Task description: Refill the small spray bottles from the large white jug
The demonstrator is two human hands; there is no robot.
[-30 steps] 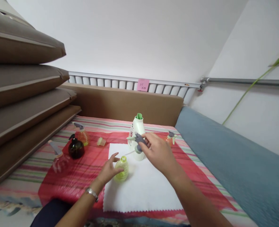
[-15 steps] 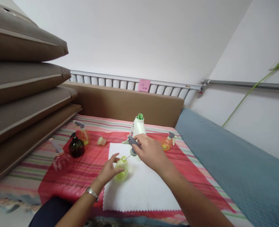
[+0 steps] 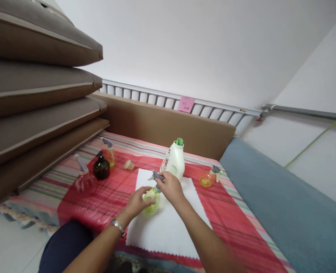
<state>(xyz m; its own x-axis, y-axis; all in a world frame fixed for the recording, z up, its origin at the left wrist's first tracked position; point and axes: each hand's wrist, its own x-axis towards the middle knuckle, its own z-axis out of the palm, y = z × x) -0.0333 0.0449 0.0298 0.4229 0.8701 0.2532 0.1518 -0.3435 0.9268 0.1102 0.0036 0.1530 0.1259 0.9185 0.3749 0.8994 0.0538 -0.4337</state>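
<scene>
My left hand is wrapped round the side of a yellow-green ribbed spray bottle, which stands on a white cloth with a scalloped edge. With its fingers closed, my right hand grips the grey trigger spray head at the bottle's neck. The head sits at the mouth; whether its thread has caught cannot be seen. Just behind my hands is a white jug with a green spout in its open top.
On the red sheet at left are a dark pump bottle, a pink spray bottle, a yellow spray bottle and a pale cap. An orange spray bottle stands right. Stacked cushions rise at left.
My right hand has brought the spray head down onto the bottle's neck; before, its tube was just at the mouth. My left hand has closed in on the bottle. The view has shifted.
</scene>
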